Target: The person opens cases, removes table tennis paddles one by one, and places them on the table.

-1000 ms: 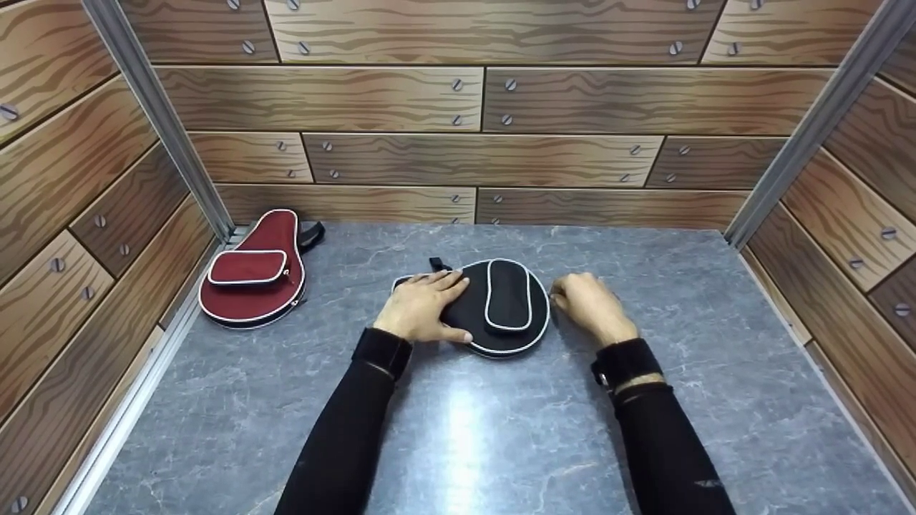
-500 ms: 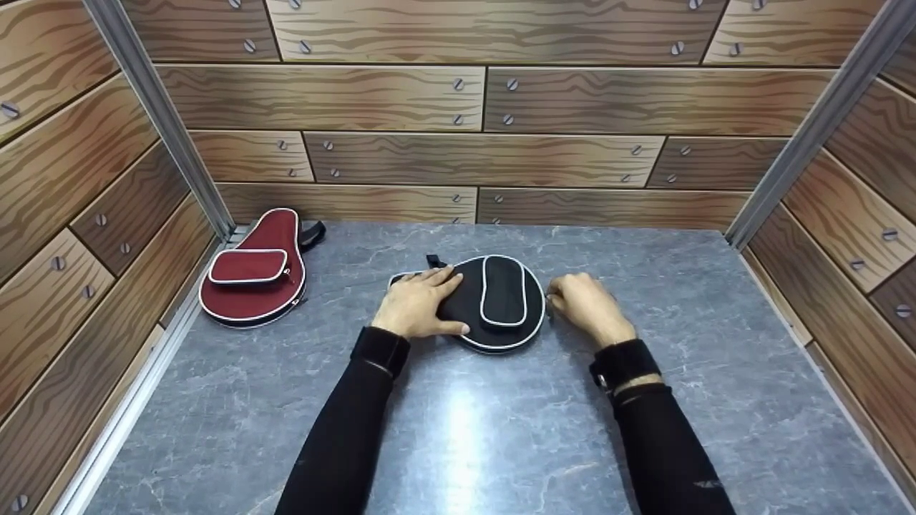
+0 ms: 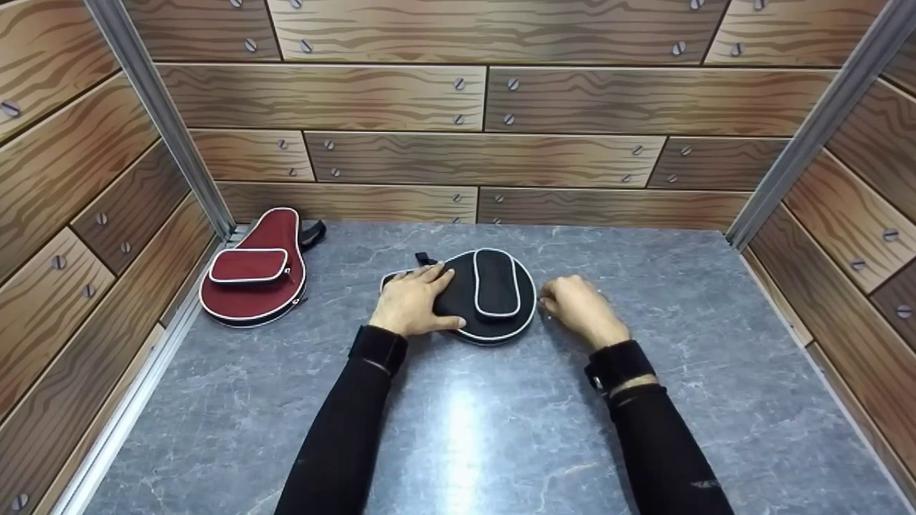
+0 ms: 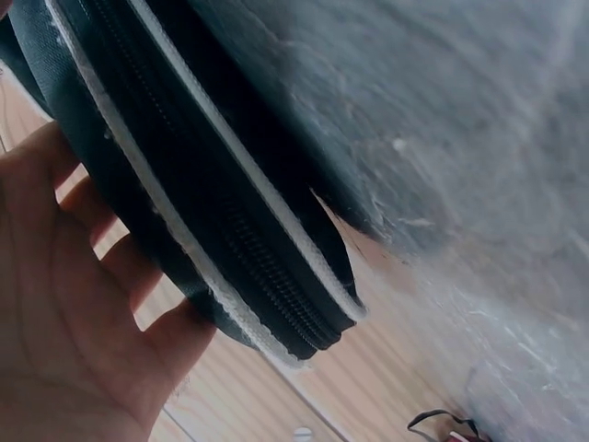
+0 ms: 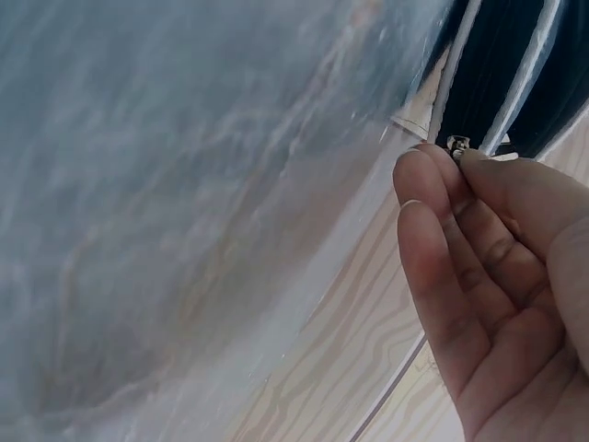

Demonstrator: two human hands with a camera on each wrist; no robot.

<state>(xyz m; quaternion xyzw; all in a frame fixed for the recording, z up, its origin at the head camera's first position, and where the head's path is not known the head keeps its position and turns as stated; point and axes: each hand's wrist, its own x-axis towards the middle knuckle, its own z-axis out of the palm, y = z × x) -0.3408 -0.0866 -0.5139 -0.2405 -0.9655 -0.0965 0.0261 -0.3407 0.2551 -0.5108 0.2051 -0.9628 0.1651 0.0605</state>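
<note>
I see the black case [image 3: 461, 293] lying flat on the grey tabletop [image 3: 458, 415], its pocket [image 3: 497, 283] facing up. My left hand [image 3: 411, 302] rests on the narrow end, fingers spread apart across the fabric and thumb reaching toward the rounded part. In my left wrist view, those fingertips meet the case beside its zipped side, with the zipper [image 4: 262, 267] running between two white pipings. My right hand [image 3: 578, 307] is at the rounded end, just beyond the rim; its thumb and forefinger are pinched together on the zipper slider [image 5: 457, 145]. I see the red case [image 3: 250, 302] well apart, to the left.
</note>
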